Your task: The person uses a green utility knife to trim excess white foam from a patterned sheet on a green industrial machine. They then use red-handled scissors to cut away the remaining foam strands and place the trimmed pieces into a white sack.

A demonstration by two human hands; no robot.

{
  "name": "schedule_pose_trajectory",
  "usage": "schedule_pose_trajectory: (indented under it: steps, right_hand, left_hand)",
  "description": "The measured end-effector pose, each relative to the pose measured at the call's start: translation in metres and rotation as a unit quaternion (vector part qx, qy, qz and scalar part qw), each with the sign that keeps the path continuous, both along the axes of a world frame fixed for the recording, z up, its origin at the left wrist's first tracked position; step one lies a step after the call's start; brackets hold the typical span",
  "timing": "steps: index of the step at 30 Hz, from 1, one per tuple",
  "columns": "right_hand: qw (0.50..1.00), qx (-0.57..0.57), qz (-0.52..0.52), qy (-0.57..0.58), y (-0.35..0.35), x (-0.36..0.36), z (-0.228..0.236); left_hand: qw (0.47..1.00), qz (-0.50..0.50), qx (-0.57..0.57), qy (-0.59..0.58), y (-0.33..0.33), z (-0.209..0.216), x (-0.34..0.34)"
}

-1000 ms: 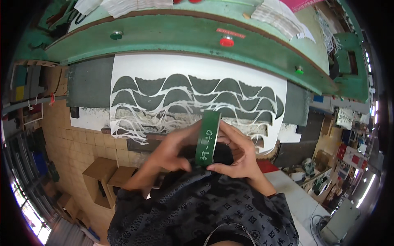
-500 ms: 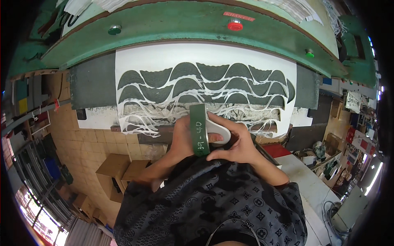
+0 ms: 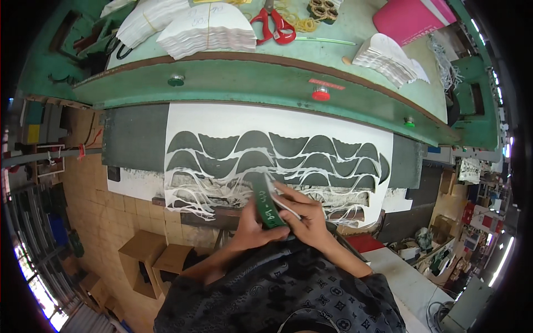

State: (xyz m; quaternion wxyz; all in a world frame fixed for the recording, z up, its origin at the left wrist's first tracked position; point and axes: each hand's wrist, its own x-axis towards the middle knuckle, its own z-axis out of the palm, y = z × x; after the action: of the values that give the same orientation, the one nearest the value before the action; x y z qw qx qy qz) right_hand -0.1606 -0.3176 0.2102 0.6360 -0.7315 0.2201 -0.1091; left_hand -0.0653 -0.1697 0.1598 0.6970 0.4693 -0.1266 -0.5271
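1. Left hand (image 3: 252, 230) wrapped around the lower end of a green cutter (image 3: 267, 202).
2. Right hand (image 3: 304, 213) gripping the same cutter's right side.
3. Cutter upright, near edge of white sheet (image 3: 222, 119) with dark cutouts.
4. Far off: red scissors (image 3: 273, 23).

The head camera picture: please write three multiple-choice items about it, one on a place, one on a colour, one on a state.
1. Where do the scissors lie?
A. on the green machine top
B. on the floor
C. in the person's lap

2. What colour is the round button on the machine front?
A. blue
B. red
C. white

3. How is the green cutting die held?
A. lying untouched
B. left hand only
C. between both hands

Key: 1 A, they rest beside white stacks up there; 2 B, it shows red against green; 3 C, the left hand and right hand both grip it.
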Motion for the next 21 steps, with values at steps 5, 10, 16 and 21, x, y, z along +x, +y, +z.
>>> schedule_pose_trajectory:
  steps: [5, 10, 16, 21]
  right_hand:
    - [0.978, -0.173, -0.096, -0.07, -0.035, -0.002, 0.014]
    - [0.883, -0.151, -0.401, -0.194, -0.141, -0.032, 0.09]
    - [0.953, -0.248, -0.134, -0.11, -0.164, 0.144, 0.103]
    - [0.738, -0.634, -0.125, -0.194, -0.156, 0.184, 0.08]
  left_hand:
    - [0.99, 0.064, -0.122, 0.036, 0.011, -0.008, 0.003]
    - [0.964, 0.264, 0.021, -0.001, 0.073, -0.034, 0.062]
    - [0.64, 0.248, 0.455, -0.567, 0.1, -0.061, 0.207]
    - [0.509, 0.159, 0.636, -0.558, 0.152, -0.096, 0.281]
